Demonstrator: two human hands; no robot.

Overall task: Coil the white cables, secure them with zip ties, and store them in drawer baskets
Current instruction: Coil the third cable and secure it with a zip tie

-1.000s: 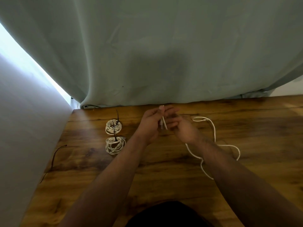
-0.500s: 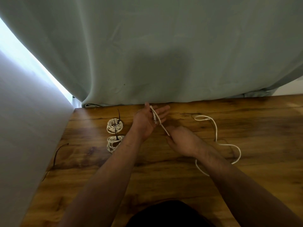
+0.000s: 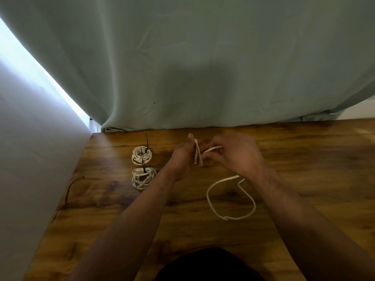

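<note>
The left hand (image 3: 181,159) grips a few short loops of the white cable (image 3: 207,196) between thumb and fingers. The right hand (image 3: 236,157), just beside it, pinches the next stretch. The rest of the cable lies slack on the wooden table (image 3: 304,169) under the right wrist. Two tied coils (image 3: 140,151) (image 3: 142,180) lie left, and a loose black zip tie (image 3: 68,196) lies farther left.
</note>
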